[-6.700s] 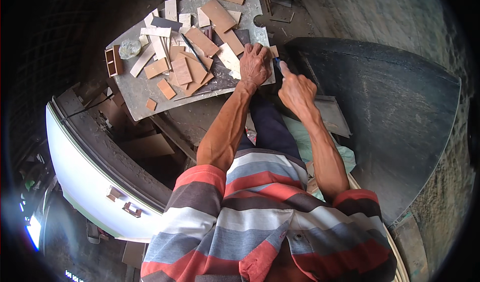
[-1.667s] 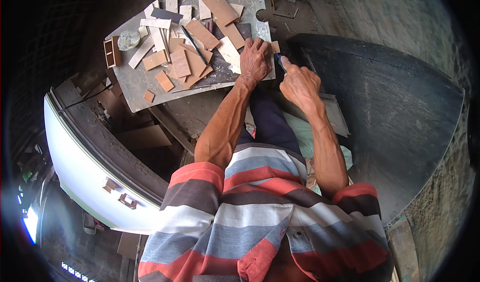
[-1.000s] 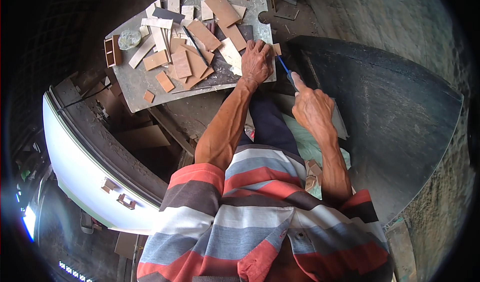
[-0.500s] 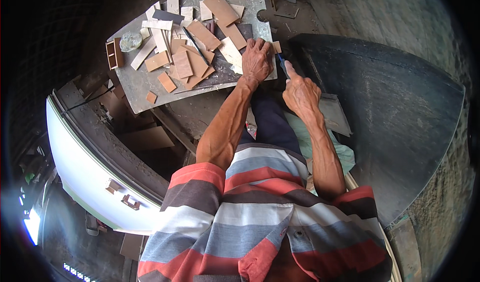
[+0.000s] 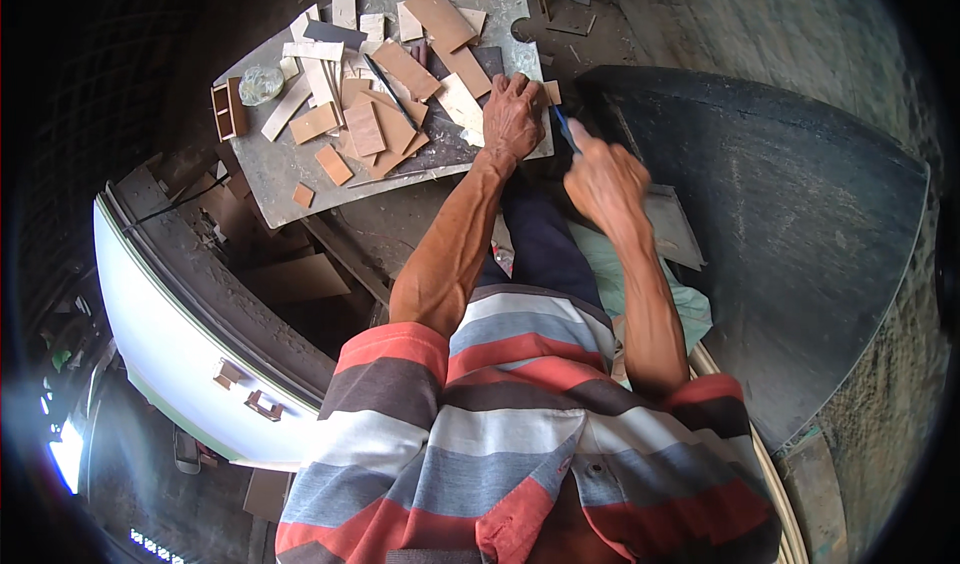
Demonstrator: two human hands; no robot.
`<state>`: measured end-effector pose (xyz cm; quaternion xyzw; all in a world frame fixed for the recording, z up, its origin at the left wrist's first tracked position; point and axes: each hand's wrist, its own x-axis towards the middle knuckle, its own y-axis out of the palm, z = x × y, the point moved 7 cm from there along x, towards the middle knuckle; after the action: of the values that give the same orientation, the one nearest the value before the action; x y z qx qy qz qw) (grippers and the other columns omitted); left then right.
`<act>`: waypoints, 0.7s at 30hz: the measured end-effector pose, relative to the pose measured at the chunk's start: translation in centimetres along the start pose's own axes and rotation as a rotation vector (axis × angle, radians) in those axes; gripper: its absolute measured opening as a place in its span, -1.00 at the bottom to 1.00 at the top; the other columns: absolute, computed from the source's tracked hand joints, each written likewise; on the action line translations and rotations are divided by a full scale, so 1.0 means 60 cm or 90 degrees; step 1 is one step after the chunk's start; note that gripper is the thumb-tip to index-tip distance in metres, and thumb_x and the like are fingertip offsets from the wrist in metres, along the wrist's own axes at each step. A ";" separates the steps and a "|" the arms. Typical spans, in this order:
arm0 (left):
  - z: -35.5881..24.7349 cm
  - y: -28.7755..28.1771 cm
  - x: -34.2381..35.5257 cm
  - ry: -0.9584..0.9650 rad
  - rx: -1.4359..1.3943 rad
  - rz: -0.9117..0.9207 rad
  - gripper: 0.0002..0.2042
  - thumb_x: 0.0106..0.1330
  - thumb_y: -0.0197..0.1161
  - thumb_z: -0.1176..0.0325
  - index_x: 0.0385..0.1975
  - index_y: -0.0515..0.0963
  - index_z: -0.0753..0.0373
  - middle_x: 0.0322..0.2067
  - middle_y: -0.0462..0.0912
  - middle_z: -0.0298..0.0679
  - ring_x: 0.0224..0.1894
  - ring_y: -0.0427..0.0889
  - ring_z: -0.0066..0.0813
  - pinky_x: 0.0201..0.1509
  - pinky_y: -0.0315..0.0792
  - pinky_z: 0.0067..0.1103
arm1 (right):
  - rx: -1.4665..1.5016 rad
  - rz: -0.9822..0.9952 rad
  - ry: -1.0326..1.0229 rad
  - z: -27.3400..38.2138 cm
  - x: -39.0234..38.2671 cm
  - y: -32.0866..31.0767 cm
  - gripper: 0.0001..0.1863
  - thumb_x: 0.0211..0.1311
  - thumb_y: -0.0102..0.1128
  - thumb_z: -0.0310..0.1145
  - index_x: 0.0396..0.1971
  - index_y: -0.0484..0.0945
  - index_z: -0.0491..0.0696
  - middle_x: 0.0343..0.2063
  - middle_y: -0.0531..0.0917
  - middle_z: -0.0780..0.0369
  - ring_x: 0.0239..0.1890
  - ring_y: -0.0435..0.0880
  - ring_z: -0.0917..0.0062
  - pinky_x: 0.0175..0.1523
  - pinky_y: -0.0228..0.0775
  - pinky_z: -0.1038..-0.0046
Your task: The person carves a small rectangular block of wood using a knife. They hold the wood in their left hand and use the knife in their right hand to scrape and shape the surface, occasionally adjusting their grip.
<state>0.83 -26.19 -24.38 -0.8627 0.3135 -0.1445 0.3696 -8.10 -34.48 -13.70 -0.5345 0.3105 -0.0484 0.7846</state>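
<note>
My left hand presses down, fingers bent and closed, at the right edge of the worktable. A small brown wood piece sticks out past the edge beside its fingers. My right hand, slightly blurred, is wrapped round a thin blue tool, index finger laid along it. The tool's tip is close to the wood piece; whether they touch I cannot tell. Under the left hand its grip is hidden. Near it lie a pale wood strip and a brown wood strip.
Several wood offcuts cover the table, with a dark pencil-like stick, a clear bowl and a small wooden box. A large dark curved panel stands at right. A white curved panel is at left.
My right hand has shifted slightly, drawing the blue tool a little down and to the right. My left hand stays in nearly the same place.
</note>
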 end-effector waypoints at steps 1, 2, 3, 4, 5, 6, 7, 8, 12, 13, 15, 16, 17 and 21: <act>-0.002 0.000 0.001 0.001 -0.006 0.000 -0.73 -0.09 0.27 0.50 -0.31 0.51 0.22 -0.29 0.47 -0.15 -0.18 0.40 -0.05 -0.10 0.38 -0.31 | 0.007 -0.016 -0.018 -0.006 0.016 0.020 -0.56 -0.01 0.12 -0.46 -0.03 0.61 -0.06 -0.57 0.65 -0.08 -0.43 0.70 0.05 -0.25 0.53 0.12; -0.003 -0.003 0.002 0.006 -0.003 -0.003 -0.73 -0.09 0.27 0.50 -0.31 0.51 0.22 -0.29 0.47 -0.14 -0.18 0.40 -0.05 -0.10 0.38 -0.31 | 0.005 -0.016 -0.021 -0.002 0.017 0.013 -0.57 -0.01 0.12 -0.46 -0.05 0.61 -0.07 -0.57 0.65 -0.09 -0.42 0.70 0.05 -0.26 0.52 0.11; -0.007 -0.005 0.001 0.011 -0.001 -0.006 -0.73 -0.09 0.27 0.51 -0.31 0.52 0.22 -0.30 0.47 -0.14 -0.19 0.40 -0.05 -0.10 0.38 -0.31 | 0.003 -0.016 -0.023 0.001 0.018 0.003 -0.58 -0.02 0.12 -0.46 -0.06 0.62 -0.07 -0.57 0.65 -0.09 -0.42 0.70 0.04 -0.26 0.52 0.11; -0.009 -0.007 0.002 0.017 0.000 -0.009 -0.73 -0.09 0.26 0.51 -0.31 0.52 0.21 -0.30 0.47 -0.14 -0.19 0.39 -0.05 -0.10 0.38 -0.31 | 0.001 -0.016 -0.024 0.006 0.017 -0.010 -0.60 -0.02 0.12 -0.46 -0.08 0.62 -0.08 -0.57 0.65 -0.09 -0.42 0.70 0.04 -0.26 0.52 0.11; -0.006 -0.004 -0.003 0.009 -0.001 -0.009 -0.73 -0.09 0.26 0.51 -0.31 0.52 0.21 -0.30 0.47 -0.14 -0.19 0.39 -0.05 -0.10 0.38 -0.31 | -0.012 0.017 -0.011 0.015 0.000 -0.029 -0.56 -0.02 0.12 -0.46 -0.04 0.61 -0.05 -0.58 0.65 -0.09 -0.43 0.70 0.05 -0.27 0.52 0.11; -0.001 -0.003 -0.002 0.003 0.001 -0.012 -0.73 -0.09 0.26 0.51 -0.30 0.52 0.21 -0.30 0.46 -0.14 -0.19 0.39 -0.05 -0.10 0.38 -0.31 | -0.009 0.020 0.003 0.014 -0.016 -0.037 -0.55 -0.02 0.13 -0.46 -0.02 0.61 -0.04 -0.57 0.65 -0.09 -0.44 0.69 0.05 -0.27 0.52 0.11; 0.003 -0.002 0.000 -0.003 0.002 -0.015 -0.72 -0.09 0.26 0.51 -0.30 0.52 0.21 -0.30 0.46 -0.14 -0.19 0.39 -0.05 -0.10 0.38 -0.31 | -0.006 0.023 0.016 0.013 -0.030 -0.042 -0.54 -0.02 0.13 -0.46 -0.01 0.61 -0.03 -0.57 0.65 -0.09 -0.44 0.69 0.05 -0.27 0.52 0.12; 0.004 -0.001 0.000 -0.003 0.000 -0.012 -0.72 -0.09 0.26 0.51 -0.30 0.52 0.22 -0.30 0.46 -0.14 -0.19 0.39 -0.05 -0.10 0.38 -0.31 | -0.001 0.027 0.034 0.010 -0.040 -0.043 -0.52 -0.03 0.13 -0.46 0.00 0.60 -0.02 -0.57 0.65 -0.09 -0.45 0.69 0.05 -0.27 0.52 0.12; -0.008 -0.006 0.001 0.015 -0.005 -0.006 -0.73 -0.08 0.26 0.51 -0.29 0.52 0.22 -0.30 0.46 -0.14 -0.19 0.39 -0.06 -0.10 0.38 -0.31 | 0.018 -0.032 0.017 -0.003 0.000 0.027 -0.39 -0.03 0.16 -0.44 0.16 0.50 0.07 -0.60 0.63 -0.06 -0.50 0.67 0.03 -0.29 0.50 0.10; -0.010 -0.008 0.003 0.022 -0.005 -0.006 -0.73 -0.08 0.26 0.50 -0.30 0.52 0.22 -0.30 0.46 -0.14 -0.19 0.39 -0.05 -0.10 0.38 -0.31 | 0.011 -0.030 0.007 -0.012 -0.019 0.024 -0.37 0.00 0.15 -0.45 0.21 0.46 0.10 -0.64 0.62 -0.03 -0.55 0.64 0.05 -0.35 0.48 0.09; 0.000 -0.005 -0.002 0.008 -0.001 -0.007 -0.73 -0.08 0.26 0.50 -0.30 0.52 0.22 -0.30 0.46 -0.13 -0.19 0.39 -0.05 -0.09 0.38 -0.31 | 0.020 0.013 0.030 -0.008 -0.064 -0.003 -0.39 0.03 0.14 -0.45 0.21 0.46 0.11 -0.65 0.61 -0.02 -0.57 0.63 0.06 -0.38 0.46 0.09; 0.004 -0.003 -0.002 0.002 0.000 -0.008 -0.73 -0.08 0.26 0.50 -0.30 0.52 0.22 -0.30 0.46 -0.13 -0.19 0.39 -0.04 -0.09 0.38 -0.31 | 0.024 0.034 0.041 -0.010 -0.073 -0.008 -0.39 0.05 0.14 -0.45 0.21 0.46 0.11 -0.65 0.61 -0.02 -0.58 0.63 0.06 -0.39 0.45 0.08; 0.002 -0.003 0.001 0.011 -0.002 -0.013 -0.73 -0.08 0.26 0.50 -0.30 0.52 0.22 -0.30 0.46 -0.13 -0.19 0.39 -0.04 -0.09 0.38 -0.31 | 0.020 0.037 0.047 -0.014 -0.074 0.006 -0.39 0.08 0.13 -0.46 0.24 0.43 0.13 -0.66 0.60 -0.03 -0.58 0.62 0.05 -0.41 0.42 0.07; -0.002 -0.004 0.004 0.025 -0.005 -0.016 -0.72 -0.08 0.26 0.49 -0.29 0.52 0.22 -0.29 0.47 -0.13 -0.18 0.39 -0.03 -0.08 0.37 -0.31 | 0.063 -0.058 -0.002 -0.016 -0.050 0.061 -0.23 0.04 0.14 -0.49 0.35 0.26 0.17 -0.69 0.59 -0.02 -0.60 0.61 0.05 -0.42 0.41 0.06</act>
<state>1.05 -26.25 -24.12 -0.8650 0.3103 -0.1652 0.3581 -11.93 -32.50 -15.80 -0.5086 0.2817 -0.0985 0.8076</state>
